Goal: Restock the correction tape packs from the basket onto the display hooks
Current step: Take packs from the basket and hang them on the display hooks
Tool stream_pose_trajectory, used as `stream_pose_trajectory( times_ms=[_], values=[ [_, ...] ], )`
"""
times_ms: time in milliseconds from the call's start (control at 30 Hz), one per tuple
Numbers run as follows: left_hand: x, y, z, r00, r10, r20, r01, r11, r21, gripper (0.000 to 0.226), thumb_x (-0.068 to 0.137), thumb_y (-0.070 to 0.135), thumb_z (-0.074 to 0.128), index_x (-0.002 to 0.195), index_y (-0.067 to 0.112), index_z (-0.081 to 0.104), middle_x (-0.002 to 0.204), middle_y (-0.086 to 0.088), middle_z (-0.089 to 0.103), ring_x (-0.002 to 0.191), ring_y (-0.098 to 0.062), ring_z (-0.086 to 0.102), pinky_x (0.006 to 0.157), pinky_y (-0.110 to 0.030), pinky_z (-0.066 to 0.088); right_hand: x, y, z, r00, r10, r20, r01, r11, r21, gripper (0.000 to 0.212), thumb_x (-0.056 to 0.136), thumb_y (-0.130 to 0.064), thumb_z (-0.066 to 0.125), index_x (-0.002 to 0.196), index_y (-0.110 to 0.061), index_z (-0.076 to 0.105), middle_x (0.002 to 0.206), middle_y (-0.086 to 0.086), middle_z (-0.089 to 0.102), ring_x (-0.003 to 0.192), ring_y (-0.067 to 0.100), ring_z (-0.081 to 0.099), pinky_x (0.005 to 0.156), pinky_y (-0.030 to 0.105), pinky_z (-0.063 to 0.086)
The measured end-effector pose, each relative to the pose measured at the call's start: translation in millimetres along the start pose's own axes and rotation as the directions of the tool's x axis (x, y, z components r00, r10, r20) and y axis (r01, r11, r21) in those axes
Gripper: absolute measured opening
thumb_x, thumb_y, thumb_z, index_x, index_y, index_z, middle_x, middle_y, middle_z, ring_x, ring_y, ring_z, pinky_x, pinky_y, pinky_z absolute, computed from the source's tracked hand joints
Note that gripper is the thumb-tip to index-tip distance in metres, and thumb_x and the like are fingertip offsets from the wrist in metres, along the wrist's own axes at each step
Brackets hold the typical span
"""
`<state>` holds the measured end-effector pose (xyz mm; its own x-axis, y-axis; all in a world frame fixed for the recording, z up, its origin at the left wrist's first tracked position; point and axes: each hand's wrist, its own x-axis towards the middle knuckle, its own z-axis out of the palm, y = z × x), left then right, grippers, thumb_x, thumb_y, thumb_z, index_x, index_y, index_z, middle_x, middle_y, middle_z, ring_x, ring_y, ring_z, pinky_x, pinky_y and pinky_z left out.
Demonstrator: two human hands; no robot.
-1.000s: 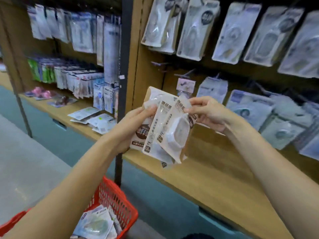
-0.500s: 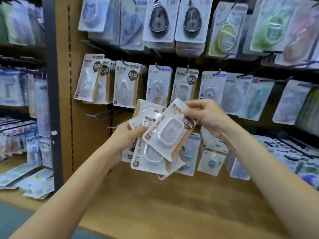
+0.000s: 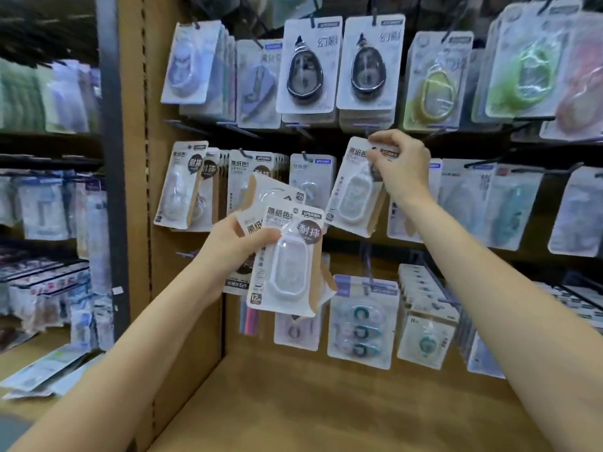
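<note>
My left hand (image 3: 241, 246) grips a fanned stack of white correction tape packs (image 3: 287, 259) with kraft-brown backing at mid-frame, in front of the pegboard. My right hand (image 3: 399, 164) pinches the top of a single matching pack (image 3: 354, 194), tilted, raised to the middle row of display hooks. Its hang hole is under my fingers, so I cannot tell if it sits on a hook. Matching packs hang on the hooks to the left (image 3: 182, 187). The basket is out of view.
The pegboard wall holds rows of other packs: black tape dispensers (image 3: 306, 70) above, teal ones (image 3: 360, 327) below. A wooden shelf (image 3: 326, 406) runs under the hooks. A dark upright post (image 3: 111, 158) divides off the bay at left, where loose packs (image 3: 49, 370) lie.
My right hand has pulled one pack off the stack and lifted it up and right to the middle hook row. The view has moved closer to the pegboard; the basket has left the frame.
</note>
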<state>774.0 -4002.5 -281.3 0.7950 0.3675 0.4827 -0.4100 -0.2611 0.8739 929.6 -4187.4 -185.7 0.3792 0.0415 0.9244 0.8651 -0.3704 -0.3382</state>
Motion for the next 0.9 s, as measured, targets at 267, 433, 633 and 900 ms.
stream_pose_trajectory(
  times_ms=[267,433,633,900],
  values=[
    [1.5,-3.2,18.8,0.995,0.073,0.061,-0.077,0.994,0.075,0.030,0.079,0.015,0.071,0.104,0.023,0.058,0.098,0.009,0.070,0.091,-0.005,0.065,0.071,-0.018,0.046,2.7,-1.5,5.5,0.996,-0.017,0.093,0.024,0.997,-0.071,0.021,0.088,-0.015,0.063,0.109,-0.013,0.066,0.111,0.001,0.061,0.097,0.003,0.051,0.088,0.017,0.038],
    [4.8,-3.8,19.5,0.995,0.086,0.057,-0.090,0.993,0.070,0.029,0.079,0.014,0.071,0.103,0.024,0.059,0.096,0.010,0.070,0.087,-0.001,0.065,0.067,-0.013,0.046,2.8,5.9,9.1,0.989,0.057,0.133,-0.042,0.993,-0.112,0.024,0.088,-0.013,0.062,0.112,-0.010,0.066,0.116,0.004,0.062,0.097,0.002,0.047,0.074,-0.003,0.031],
    [5.2,1.6,19.5,0.996,0.089,-0.031,-0.090,0.996,-0.023,0.033,0.080,0.014,0.069,0.111,0.018,0.058,0.101,0.007,0.069,0.094,-0.006,0.064,0.072,-0.019,0.046,-19.3,-9.1,0.1,0.997,0.003,0.073,0.016,0.966,-0.259,0.030,0.089,-0.015,0.060,0.119,-0.010,0.060,0.132,0.007,0.041,0.119,0.017,0.037,0.102,0.025,0.032],
    [10.9,6.8,48.0,0.990,0.126,-0.057,-0.132,0.984,-0.122,0.023,0.082,0.023,0.067,0.102,0.029,0.057,0.099,0.006,0.070,0.090,-0.012,0.069,0.078,-0.032,0.055,-100.5,-35.7,-11.9,0.586,0.359,0.726,-0.784,0.479,0.396,0.034,0.080,-0.028,0.070,0.109,-0.014,0.061,0.106,0.004,0.070,0.098,0.022,0.067,0.084,0.038,0.054]
  ],
)
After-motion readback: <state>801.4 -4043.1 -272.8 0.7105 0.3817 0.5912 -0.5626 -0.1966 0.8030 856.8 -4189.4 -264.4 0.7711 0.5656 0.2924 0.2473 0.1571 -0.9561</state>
